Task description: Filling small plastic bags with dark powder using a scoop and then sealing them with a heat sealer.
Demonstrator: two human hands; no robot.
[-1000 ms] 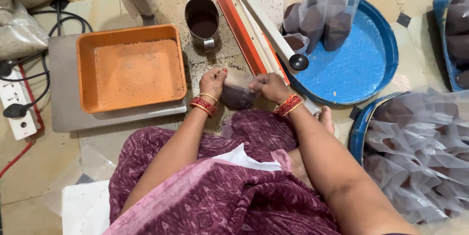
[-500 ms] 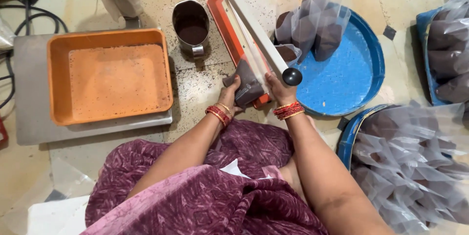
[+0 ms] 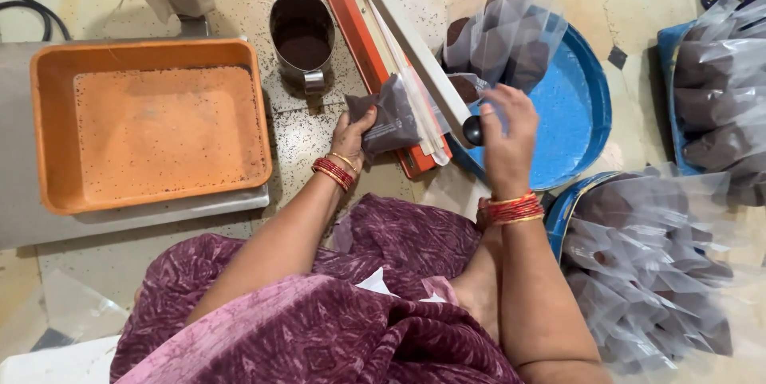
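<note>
Maroon patterned dress, red-gold bangles (image 3: 333,173)

Left of sealer: the steel cup (image 3: 302,41) stands just beside the orange sealer (image 3: 375,57), with only a narrow strip of floor (image 3: 299,133) between them.
Far left: orange tray (image 3: 148,125) fills the scale top.
Right: blue tub (image 3: 578,105) and heaped clear bags (image 3: 646,264) crowd the floor.
Over sealer: raised arm bar (image 3: 415,53) crosses diagonally.

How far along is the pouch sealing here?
Done: filled pouches lie in the blue tray. In hand: left hand holds a dark-filled pouch in the open sealer; right hand at its knob. Left: pouches piled at right; their seals can't be judged.
</note>
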